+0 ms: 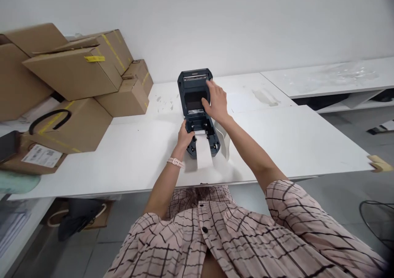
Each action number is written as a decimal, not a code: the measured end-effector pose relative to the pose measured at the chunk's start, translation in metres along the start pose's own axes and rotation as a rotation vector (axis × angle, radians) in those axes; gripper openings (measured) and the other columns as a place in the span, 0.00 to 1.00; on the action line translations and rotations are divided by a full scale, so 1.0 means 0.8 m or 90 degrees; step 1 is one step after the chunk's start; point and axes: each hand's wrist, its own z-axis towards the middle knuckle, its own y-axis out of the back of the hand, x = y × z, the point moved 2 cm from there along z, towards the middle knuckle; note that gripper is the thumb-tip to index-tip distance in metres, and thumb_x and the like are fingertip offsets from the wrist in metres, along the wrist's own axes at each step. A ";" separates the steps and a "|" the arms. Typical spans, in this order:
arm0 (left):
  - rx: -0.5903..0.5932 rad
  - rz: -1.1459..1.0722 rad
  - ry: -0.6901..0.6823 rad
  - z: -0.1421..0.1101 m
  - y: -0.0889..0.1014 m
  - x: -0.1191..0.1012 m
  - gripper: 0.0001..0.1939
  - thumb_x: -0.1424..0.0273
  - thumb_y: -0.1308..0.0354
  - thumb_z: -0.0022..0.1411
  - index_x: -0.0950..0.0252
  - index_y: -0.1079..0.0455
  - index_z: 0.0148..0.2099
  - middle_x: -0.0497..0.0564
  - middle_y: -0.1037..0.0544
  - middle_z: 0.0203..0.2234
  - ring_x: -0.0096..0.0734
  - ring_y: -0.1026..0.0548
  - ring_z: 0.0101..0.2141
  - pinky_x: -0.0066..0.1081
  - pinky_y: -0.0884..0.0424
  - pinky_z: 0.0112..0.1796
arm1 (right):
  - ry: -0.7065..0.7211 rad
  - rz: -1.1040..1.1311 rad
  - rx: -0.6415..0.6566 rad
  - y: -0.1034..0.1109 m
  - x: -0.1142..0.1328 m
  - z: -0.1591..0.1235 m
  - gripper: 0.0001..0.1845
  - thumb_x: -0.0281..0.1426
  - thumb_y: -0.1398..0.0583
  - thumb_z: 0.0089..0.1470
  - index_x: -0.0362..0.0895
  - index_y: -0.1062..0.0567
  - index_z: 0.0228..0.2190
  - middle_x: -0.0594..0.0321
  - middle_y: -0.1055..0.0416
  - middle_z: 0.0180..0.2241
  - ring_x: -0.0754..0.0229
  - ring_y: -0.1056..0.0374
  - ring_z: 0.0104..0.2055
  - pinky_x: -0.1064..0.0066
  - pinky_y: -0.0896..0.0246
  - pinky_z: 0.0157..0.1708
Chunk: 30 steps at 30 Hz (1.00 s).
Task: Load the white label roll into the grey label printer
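A dark label printer [188,132] stands on the white table with its lid [184,90] swung up. From the small roll [200,133] inside, a strip of white label paper [203,151] hangs over the printer's front edge. My left hand [184,137] grips the left side of the base, its thumb reaching inside beside the roll. At the raised lid's right edge, my right hand [217,102] has its fingers at the rim and its thumb on the inner face. More white paper [226,140] curls along the printer's right side.
Cardboard boxes [76,70] are stacked at the table's left, with a black curved strap [49,116] on a lower one. Clear plastic [353,73] lies on the other table at the far right. The white table's [129,163] front edge runs close to my body.
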 end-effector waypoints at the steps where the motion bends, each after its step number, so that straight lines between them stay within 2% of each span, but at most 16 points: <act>1: -0.001 0.002 0.001 0.000 0.001 0.002 0.45 0.80 0.35 0.51 0.62 0.40 0.71 0.57 0.24 0.60 0.44 0.25 0.59 0.41 0.31 0.61 | 0.019 -0.030 0.027 -0.002 0.008 -0.009 0.26 0.34 0.50 0.68 0.43 0.33 0.64 0.48 0.31 0.63 0.41 0.37 0.64 0.43 0.51 0.67; 3: -0.004 0.006 0.006 0.000 0.001 0.004 0.46 0.80 0.36 0.52 0.63 0.42 0.72 0.57 0.25 0.61 0.44 0.26 0.60 0.41 0.32 0.62 | 0.075 -0.091 0.133 -0.013 0.025 -0.031 0.21 0.26 0.49 0.63 0.40 0.22 0.51 0.49 0.20 0.49 0.44 0.29 0.55 0.46 0.53 0.67; 5: -0.008 0.009 0.012 0.000 0.002 0.004 0.46 0.81 0.37 0.52 0.64 0.42 0.72 0.58 0.25 0.61 0.46 0.27 0.61 0.41 0.32 0.62 | 0.128 -0.152 0.260 -0.029 0.036 -0.051 0.18 0.22 0.47 0.59 0.39 0.18 0.43 0.49 0.17 0.40 0.46 0.25 0.48 0.50 0.54 0.67; 9: -0.032 0.024 0.000 -0.006 0.006 0.000 0.43 0.82 0.40 0.52 0.62 0.38 0.70 0.56 0.24 0.61 0.47 0.29 0.63 0.44 0.34 0.64 | 0.132 -0.181 0.500 -0.057 0.034 -0.069 0.16 0.21 0.44 0.56 0.40 0.17 0.41 0.50 0.16 0.36 0.47 0.22 0.43 0.51 0.55 0.67; 12: -0.045 0.040 -0.012 -0.010 0.008 -0.004 0.43 0.84 0.42 0.52 0.61 0.39 0.70 0.55 0.24 0.62 0.45 0.29 0.64 0.44 0.36 0.65 | 0.121 -0.140 0.579 -0.064 0.026 -0.065 0.15 0.23 0.43 0.57 0.42 0.19 0.41 0.52 0.17 0.37 0.48 0.21 0.42 0.53 0.46 0.61; 15: -0.045 0.057 -0.002 -0.012 0.008 -0.005 0.44 0.86 0.44 0.52 0.64 0.41 0.71 0.56 0.23 0.61 0.42 0.28 0.63 0.43 0.36 0.65 | 0.130 -0.101 0.603 -0.062 0.022 -0.057 0.13 0.25 0.42 0.57 0.44 0.21 0.43 0.56 0.17 0.37 0.49 0.21 0.43 0.58 0.40 0.54; 17: -0.046 0.060 0.004 -0.012 0.007 -0.005 0.45 0.86 0.45 0.52 0.63 0.43 0.72 0.56 0.23 0.60 0.41 0.28 0.62 0.43 0.37 0.65 | 0.133 -0.076 0.615 -0.058 0.020 -0.053 0.14 0.25 0.40 0.56 0.45 0.22 0.44 0.58 0.18 0.37 0.50 0.22 0.42 0.58 0.39 0.54; 19: -0.047 0.053 0.006 -0.012 0.007 -0.005 0.45 0.86 0.46 0.52 0.63 0.43 0.72 0.55 0.24 0.61 0.40 0.28 0.63 0.43 0.37 0.66 | 0.131 -0.003 0.635 -0.050 0.018 -0.050 0.17 0.26 0.39 0.55 0.46 0.23 0.47 0.57 0.18 0.40 0.51 0.23 0.44 0.58 0.37 0.54; 21: -0.043 0.045 0.009 -0.012 0.007 -0.005 0.45 0.86 0.46 0.52 0.64 0.43 0.72 0.56 0.26 0.63 0.40 0.29 0.64 0.42 0.38 0.66 | 0.129 0.152 0.663 -0.035 0.015 -0.048 0.23 0.28 0.40 0.57 0.46 0.26 0.55 0.55 0.20 0.49 0.52 0.24 0.49 0.60 0.34 0.51; 24: -0.033 0.026 0.008 -0.015 0.009 -0.005 0.45 0.86 0.47 0.52 0.65 0.44 0.72 0.58 0.28 0.65 0.40 0.30 0.64 0.42 0.38 0.66 | 0.133 0.435 0.659 0.006 0.002 -0.059 0.32 0.37 0.42 0.63 0.48 0.38 0.67 0.52 0.26 0.58 0.55 0.27 0.55 0.62 0.31 0.48; 27: -0.031 0.004 0.010 -0.016 0.010 -0.003 0.45 0.85 0.46 0.52 0.62 0.43 0.72 0.56 0.28 0.65 0.41 0.30 0.64 0.44 0.37 0.66 | 0.113 0.628 0.542 0.064 -0.031 -0.102 0.37 0.47 0.41 0.63 0.51 0.42 0.68 0.54 0.22 0.51 0.54 0.25 0.50 0.57 0.29 0.47; 30: -0.038 -0.006 0.021 -0.015 0.009 0.001 0.44 0.84 0.45 0.51 0.61 0.40 0.71 0.57 0.29 0.65 0.41 0.30 0.65 0.43 0.37 0.66 | 0.052 0.668 0.338 0.124 -0.080 -0.167 0.33 0.50 0.36 0.58 0.56 0.32 0.61 0.59 0.20 0.38 0.51 0.22 0.39 0.54 0.27 0.40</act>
